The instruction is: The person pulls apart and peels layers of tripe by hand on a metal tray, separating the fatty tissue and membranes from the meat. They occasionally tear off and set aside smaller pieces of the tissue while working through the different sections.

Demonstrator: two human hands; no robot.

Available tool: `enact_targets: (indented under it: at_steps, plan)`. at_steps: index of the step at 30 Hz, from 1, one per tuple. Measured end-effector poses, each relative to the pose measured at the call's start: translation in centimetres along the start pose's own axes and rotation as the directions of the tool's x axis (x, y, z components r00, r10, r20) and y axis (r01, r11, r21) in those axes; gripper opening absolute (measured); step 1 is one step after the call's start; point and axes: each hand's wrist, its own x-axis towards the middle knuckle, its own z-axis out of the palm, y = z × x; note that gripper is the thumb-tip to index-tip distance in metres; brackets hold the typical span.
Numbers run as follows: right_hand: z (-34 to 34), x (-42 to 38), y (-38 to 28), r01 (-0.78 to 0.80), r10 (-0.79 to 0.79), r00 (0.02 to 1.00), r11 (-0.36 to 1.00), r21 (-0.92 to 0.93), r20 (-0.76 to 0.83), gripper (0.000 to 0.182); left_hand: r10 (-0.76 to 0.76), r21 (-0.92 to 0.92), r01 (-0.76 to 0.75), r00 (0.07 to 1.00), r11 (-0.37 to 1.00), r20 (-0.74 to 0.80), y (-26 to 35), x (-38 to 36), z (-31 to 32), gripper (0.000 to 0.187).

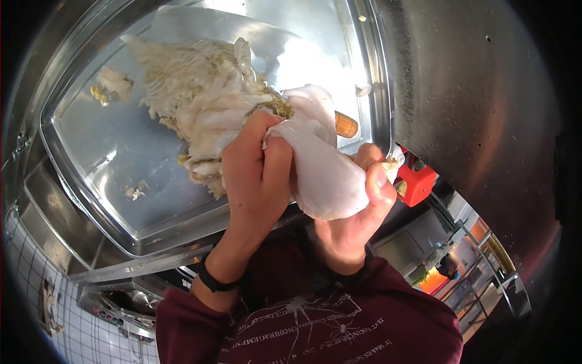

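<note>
A pale, smooth, wet piece of tissue is stretched between my two hands over the near edge of a metal tray. My left hand grips it with curled fingers at its upper left end. At the lower right, my right hand pinches its other end between thumb and fingers. The piece joins or lies against a larger mass of frilly, cream-coloured tissue spread on the tray. Behind the stretched piece, a wooden handle shows in part.
Small scraps lie at the tray's left side, with crumbs lower down. A red object is just right of my right hand. A large metal wall rises on the right. Shelving and a person stand in the lower right background.
</note>
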Motion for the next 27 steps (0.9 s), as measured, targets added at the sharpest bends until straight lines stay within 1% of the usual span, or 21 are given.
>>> enact_targets:
  at_steps: [1,3,4,6,10,12,13,15,16,18,19,21,22,23,24,25,26,27]
  plan:
    - [0.1,-0.1,0.1,-0.003,0.003,1.000,1.000,0.001,0.002,0.034,-0.001,0.001,0.001,1.000,1.000,-0.003,-0.3,0.1,0.0,0.010]
    - [0.3,-0.3,0.2,0.046,-0.043,0.998,0.997,-0.065,0.034,0.034,0.247,0.185,-0.226,0.964,0.956,-0.098,-0.9,0.4,0.2,0.010]
    - [0.6,-0.4,0.2,0.044,-0.041,0.998,0.997,-0.064,0.036,0.034,0.247,0.187,-0.226,0.964,0.956,-0.101,-0.8,0.4,0.0,0.010]
    - [1.3,-0.5,0.1,0.010,-0.011,1.000,0.993,-0.118,-0.012,0.035,0.264,0.229,-0.227,0.953,0.947,-0.146,-0.6,0.6,-0.5,0.010]
    - [1.3,-0.7,0.3,0.050,-0.045,0.998,0.990,-0.135,0.037,0.036,0.295,0.259,-0.243,0.937,0.935,-0.186,-0.6,0.3,-1.1,0.010]
    - [1.3,-1.1,0.3,0.003,-0.001,1.000,0.991,-0.133,0.014,0.036,0.240,0.207,-0.198,0.950,0.958,-0.199,-0.5,0.0,-1.3,0.010]
    - [1.5,-1.2,0.1,0.003,-0.001,1.000,0.991,-0.131,0.018,0.036,0.242,0.210,-0.200,0.949,0.957,-0.201,-0.4,-0.1,-1.2,0.010]
    - [2.3,-1.5,0.1,-0.033,0.010,0.992,0.981,-0.189,-0.123,0.035,0.186,0.174,-0.151,0.961,0.973,-0.205,-0.4,-0.2,-1.3,0.010]
    - [2.4,-1.5,0.0,-0.032,0.011,0.993,0.982,-0.187,-0.114,0.035,0.191,0.178,-0.155,0.959,0.972,-0.211,-0.5,-0.1,-1.3,0.010]
    - [2.6,-1.6,-0.1,-0.039,-0.009,0.981,0.970,-0.241,-0.195,0.034,0.169,0.233,-0.118,0.962,0.965,-0.213,-0.7,-0.2,-1.5,0.008]
    - [2.5,-1.7,-0.1,-0.035,-0.010,0.982,0.970,-0.239,-0.187,0.034,0.176,0.235,-0.123,0.960,0.964,-0.218,-0.8,-0.2,-1.6,0.008]
    - [1.9,-1.9,0.0,0.075,-0.089,0.990,0.988,-0.135,-0.105,0.023,0.277,0.333,-0.205,0.942,0.921,-0.188,-1.0,-0.3,-1.9,0.006]
    - [1.3,-1.8,-0.2,0.077,-0.090,0.991,0.988,-0.131,-0.102,0.023,0.283,0.336,-0.209,0.941,0.918,-0.188,-0.8,-0.3,-2.2,0.006]
    - [0.4,-1.4,-0.5,0.048,-0.086,0.990,0.949,-0.312,-0.108,0.025,0.303,0.424,-0.232,0.947,0.875,-0.108,-0.6,-0.3,-2.6,0.005]
    - [-0.6,-1.1,-0.8,0.016,-0.084,0.989,0.876,-0.483,-0.119,0.030,0.312,0.504,-0.259,0.950,0.824,-0.023,-0.4,-0.4,-3.0,0.005]
    - [-1.2,-0.3,-1.0,0.077,-0.130,0.989,0.861,-0.504,-0.071,0.027,0.312,0.502,-0.262,0.950,0.824,-0.016,0.1,-0.6,-3.5,0.005]
    - [-1.3,0.4,-1.6,0.111,-0.205,0.976,0.772,-0.626,-0.080,0.025,0.303,0.623,-0.322,0.942,0.713,0.140,0.8,-0.8,-4.0,0.004]
    - [-1.6,1.4,-2.2,0.139,-0.199,0.980,0.771,-0.622,-0.027,0.022,0.263,0.716,-0.391,0.920,0.579,0.289,1.6,-1.2,-4.3,0.005]
